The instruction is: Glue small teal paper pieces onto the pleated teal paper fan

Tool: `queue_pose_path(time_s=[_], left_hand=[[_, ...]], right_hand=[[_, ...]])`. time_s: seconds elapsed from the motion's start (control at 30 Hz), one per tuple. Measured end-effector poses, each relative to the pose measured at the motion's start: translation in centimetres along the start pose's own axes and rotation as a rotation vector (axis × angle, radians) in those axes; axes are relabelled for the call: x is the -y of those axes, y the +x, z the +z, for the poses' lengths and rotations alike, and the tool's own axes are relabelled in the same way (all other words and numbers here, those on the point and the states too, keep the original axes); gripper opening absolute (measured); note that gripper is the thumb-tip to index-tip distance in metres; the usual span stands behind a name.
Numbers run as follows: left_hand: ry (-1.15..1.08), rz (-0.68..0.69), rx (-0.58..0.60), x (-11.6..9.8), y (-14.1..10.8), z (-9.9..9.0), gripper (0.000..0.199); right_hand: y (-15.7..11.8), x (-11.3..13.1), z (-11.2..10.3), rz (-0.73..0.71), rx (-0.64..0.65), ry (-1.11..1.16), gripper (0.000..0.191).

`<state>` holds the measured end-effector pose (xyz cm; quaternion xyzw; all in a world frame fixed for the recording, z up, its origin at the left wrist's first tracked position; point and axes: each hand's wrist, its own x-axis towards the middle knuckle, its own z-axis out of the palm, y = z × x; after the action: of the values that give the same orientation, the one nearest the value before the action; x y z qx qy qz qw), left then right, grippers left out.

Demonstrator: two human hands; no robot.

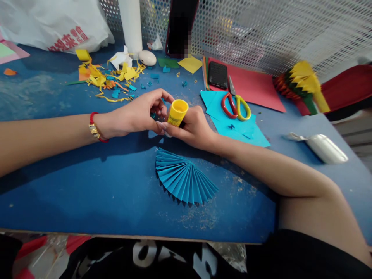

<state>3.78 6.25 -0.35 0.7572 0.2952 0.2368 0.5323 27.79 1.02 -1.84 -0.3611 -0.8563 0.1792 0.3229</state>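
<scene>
A yellow glue stick (176, 114) is tilted between my hands above the table, its hollow round end facing up. My right hand (195, 128) is closed around it, thumb along the lower part. My left hand (145, 112) meets it from the other side with curled fingers, thumb tip by its lower end and index finger by its upper side. A small white bit shows under the thumbs; I cannot make out what it is. Just below my hands, a blue pleated paper fan (187, 178) lies spread on the blue table (87, 186).
Yellow, orange and blue paper scraps (113, 77) lie at the back left. To the right, red-and-yellow-handled scissors (236, 104) rest on blue paper sheets (241, 130), near red paper (255, 85) and a black phone-like object (217, 74). A white case (327, 148) sits far right; a perforated metal screen (261, 35) stands behind.
</scene>
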Motion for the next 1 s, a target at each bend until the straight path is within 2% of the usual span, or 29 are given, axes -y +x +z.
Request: queue_pose_path(time_s=[0.13,0.3,0.77,1.0], left_hand=[[0.016,-0.012,0.015,0.0,0.0,-0.2,0.08],[0.021,0.003,0.017,-0.3,-0.1,-0.2,0.074],[-0.017,0.002,-0.001,-0.6,0.1,0.1,0.07],[0.012,-0.015,0.008,-0.8,0.1,0.2,0.073]], right_hand=[[0.3,0.5,-0.1,0.055,0.043,-0.022,0.052],[0.7,0.4,0.2,0.038,0.073,-0.006,0.045],[1.1,0.6,0.5,0.065,0.05,-0.031,0.045],[0.9,0.4,0.7,0.046,0.015,-0.012,0.037]])
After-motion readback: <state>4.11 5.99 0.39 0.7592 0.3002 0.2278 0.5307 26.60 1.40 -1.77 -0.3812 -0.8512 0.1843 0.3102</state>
